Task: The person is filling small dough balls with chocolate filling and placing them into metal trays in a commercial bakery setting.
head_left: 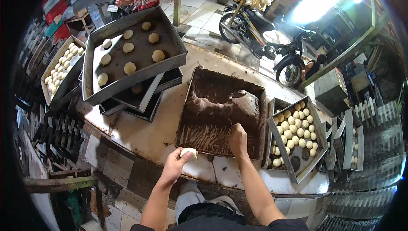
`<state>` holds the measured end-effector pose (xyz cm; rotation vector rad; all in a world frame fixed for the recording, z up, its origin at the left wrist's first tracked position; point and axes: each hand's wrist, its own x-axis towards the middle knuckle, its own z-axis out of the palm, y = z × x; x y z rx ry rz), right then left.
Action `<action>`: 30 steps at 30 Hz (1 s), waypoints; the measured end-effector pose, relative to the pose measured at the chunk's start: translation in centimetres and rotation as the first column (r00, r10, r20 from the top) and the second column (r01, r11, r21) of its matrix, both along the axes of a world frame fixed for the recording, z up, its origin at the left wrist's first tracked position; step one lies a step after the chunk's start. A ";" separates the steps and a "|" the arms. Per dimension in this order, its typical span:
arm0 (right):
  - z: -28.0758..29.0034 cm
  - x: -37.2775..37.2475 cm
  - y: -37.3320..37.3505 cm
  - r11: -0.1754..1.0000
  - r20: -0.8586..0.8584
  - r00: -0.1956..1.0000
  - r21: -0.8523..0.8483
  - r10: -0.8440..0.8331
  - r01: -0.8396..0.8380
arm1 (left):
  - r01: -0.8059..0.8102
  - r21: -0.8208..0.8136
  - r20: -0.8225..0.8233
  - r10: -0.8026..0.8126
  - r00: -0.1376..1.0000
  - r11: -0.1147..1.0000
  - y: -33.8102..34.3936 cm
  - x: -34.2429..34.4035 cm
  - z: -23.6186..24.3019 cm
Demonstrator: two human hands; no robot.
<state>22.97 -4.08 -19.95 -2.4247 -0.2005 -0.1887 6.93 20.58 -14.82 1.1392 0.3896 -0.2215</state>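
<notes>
My left hand [172,167] pinches a flattened piece of pale dough [189,153] just off the near left corner of a square tray [185,103]. Dark brown paste [214,108] fills the far part of that tray, smooth and mounded. Toward me the paste thins to a scraped layer with many streaks. Over this scraped part, near the tray's right side, my right hand [239,141] is closed with its knuckles up. Whatever it may grip is hidden by the fingers. On the right, a metal tray [281,142] holds several round dough balls [301,132].
A stack of metal trays, its top one [136,79] holding spaced dough balls, stands on the left of the white table [165,133]. Beyond it lies another tray of balls [63,67]. More trays [349,139] lean at the far right. A person [144,0] and a motorcycle [263,33] are behind.
</notes>
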 end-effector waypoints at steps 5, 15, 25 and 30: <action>-1.3 -0.1 2.6 0.999 -0.079 0.997 -0.033 0.010 -0.013 | -0.167 -0.032 -0.033 0.166 0.986 0.985 0.8 0.7 -1.2; 7.3 -7.4 1.4 0.427 -0.508 0.790 0.834 0.343 0.350 | 0.050 0.028 -0.058 -0.048 0.997 0.998 -8.8 5.4 -1.3; 4.6 -14.9 -8.7 0.965 0.104 0.990 0.254 -0.100 0.071 | -0.433 -0.522 -0.128 0.434 0.892 0.735 -15.1 3.1 -0.4; 0.7 -15.8 -15.0 0.966 -0.042 0.996 0.243 -0.083 0.091 | -0.002 -0.242 0.135 0.036 0.990 0.970 -18.7 -2.4 5.5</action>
